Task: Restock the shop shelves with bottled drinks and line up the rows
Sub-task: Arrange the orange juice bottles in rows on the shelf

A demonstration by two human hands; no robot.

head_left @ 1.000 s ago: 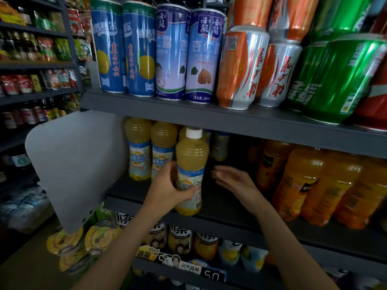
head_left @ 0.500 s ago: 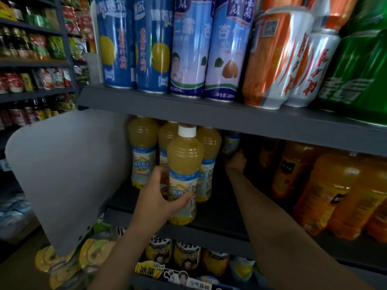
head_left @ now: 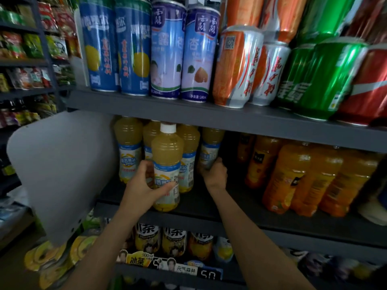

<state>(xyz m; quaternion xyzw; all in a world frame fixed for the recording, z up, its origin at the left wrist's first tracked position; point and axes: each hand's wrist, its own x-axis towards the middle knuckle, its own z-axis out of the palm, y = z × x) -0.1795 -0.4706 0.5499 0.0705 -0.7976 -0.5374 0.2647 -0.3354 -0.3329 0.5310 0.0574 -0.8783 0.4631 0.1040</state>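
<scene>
Both hands on juice bottles, middle shelf.
Left hand [head_left: 140,186] grips the front bottle [head_left: 167,168], upright at the shelf [head_left: 209,208] edge. Right hand [head_left: 214,174] curls round a rear bottle [head_left: 210,151] beside the row.

Middle shelf [head_left: 209,208]: five pale-yellow juice bottles [head_left: 167,164], at least four orange bottles [head_left: 280,176]. Above it: four tall blue cans [head_left: 134,49].
</scene>
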